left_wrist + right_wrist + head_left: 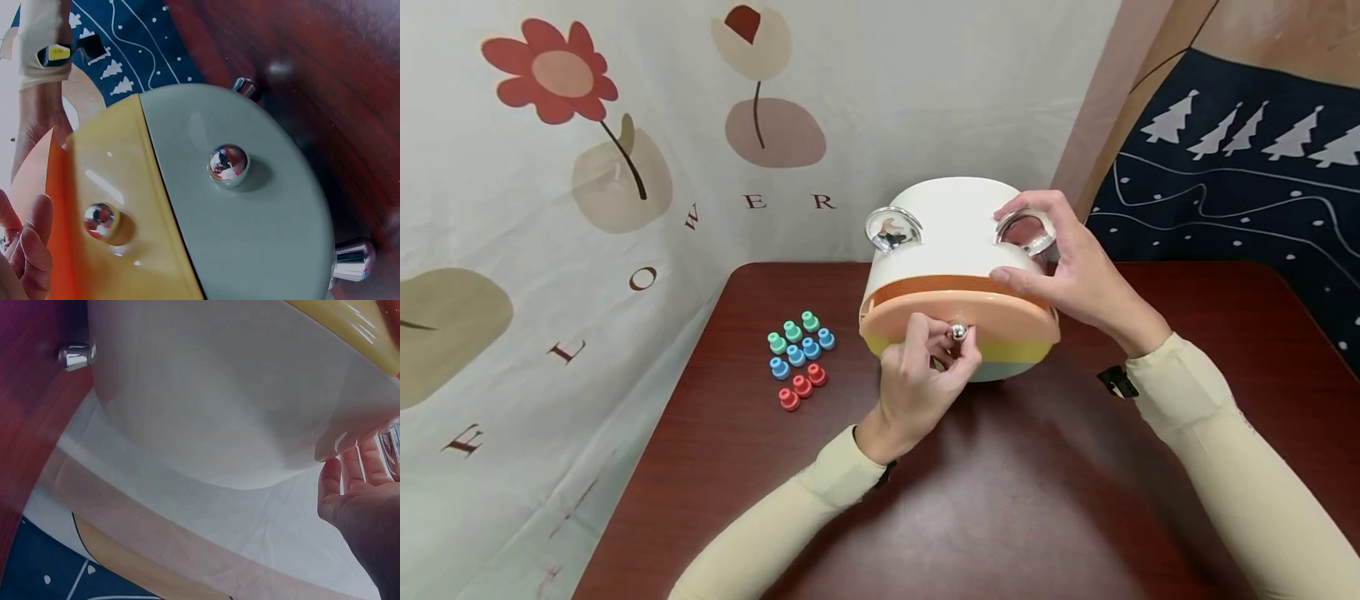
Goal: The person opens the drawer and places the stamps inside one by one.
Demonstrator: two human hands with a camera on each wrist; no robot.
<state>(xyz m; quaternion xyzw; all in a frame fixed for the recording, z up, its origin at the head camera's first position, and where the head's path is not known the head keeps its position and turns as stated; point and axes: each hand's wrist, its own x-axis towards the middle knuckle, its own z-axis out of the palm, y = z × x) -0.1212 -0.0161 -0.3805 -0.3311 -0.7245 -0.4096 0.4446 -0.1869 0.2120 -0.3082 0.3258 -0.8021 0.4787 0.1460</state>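
Note:
A white drawer box [955,217] with a rounded outline and chrome ring-like ears stands on the table. Its orange top drawer [917,312] is pulled partly out. My left hand [917,379] pinches that drawer's chrome knob [958,331] between thumb and fingertips. Below it are a yellow drawer [125,169] and a grey-green drawer [250,219], flush with each other, each with a round chrome knob. My right hand [1078,271] rests on the box's right side, thumb and fingers spread about the right ear [1030,232]. In the right wrist view its fingers [351,472] touch the white shell.
Left of the box, small pegs stand in rows: green pegs [792,331], blue pegs [795,356] and red pegs [802,385]. The dark red wooden table [1000,517] has a flower-printed cloth [685,100] behind it and a navy tree-printed cloth [1240,192] at the right.

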